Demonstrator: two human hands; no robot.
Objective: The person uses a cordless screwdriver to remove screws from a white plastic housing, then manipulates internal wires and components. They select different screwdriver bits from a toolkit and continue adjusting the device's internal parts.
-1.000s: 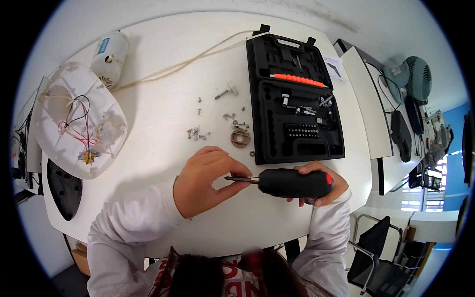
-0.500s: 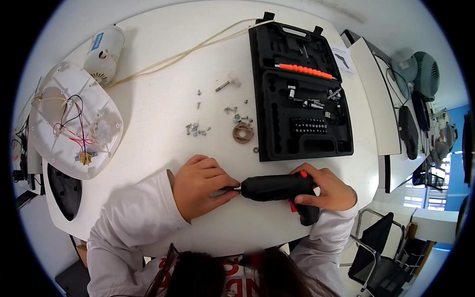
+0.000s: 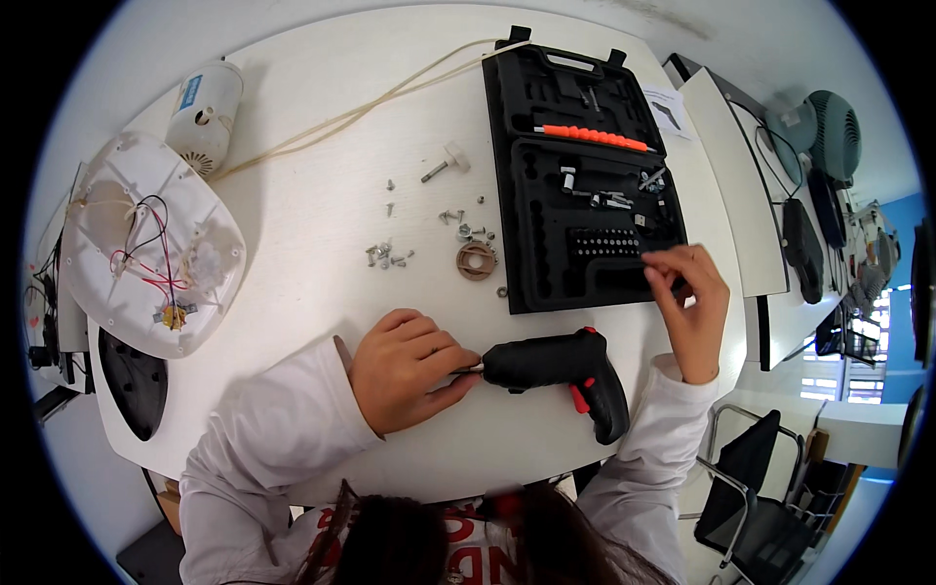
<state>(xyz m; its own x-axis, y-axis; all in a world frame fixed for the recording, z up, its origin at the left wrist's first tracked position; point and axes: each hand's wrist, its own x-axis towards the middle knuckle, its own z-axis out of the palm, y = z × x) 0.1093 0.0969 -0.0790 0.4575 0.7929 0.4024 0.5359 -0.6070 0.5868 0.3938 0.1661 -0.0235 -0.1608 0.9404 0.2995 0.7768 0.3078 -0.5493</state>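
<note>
A black cordless screwdriver (image 3: 546, 361) with red trigger and red switch lies on the white table, its nose pointing left. My left hand (image 3: 408, 372) is closed around the metal tip at that nose; a thin dark rod shows between thumb and fingers. Farther right, my right hand (image 3: 694, 297) is over the front right part of the open black tool case (image 3: 526, 292). Its thumb and forefinger come together in a pinch beside the rack of screwdriver bits (image 3: 604, 243); anything between them is too small to make out.
Several loose screws (image 3: 388, 255) and a brown ring-shaped part (image 3: 475, 261) lie left of the case. An orange flexible shaft (image 3: 595, 137) rests in its lid. At left are a white plastic housing (image 3: 107, 263) with wires, a white motor casing (image 3: 207, 112) and a black cover (image 3: 132, 385).
My right hand has let go of the screwdriver's handle and moved up and right to the bit rack. The screwdriver has tipped so its handle lies farther right. My left hand keeps its hold.
</note>
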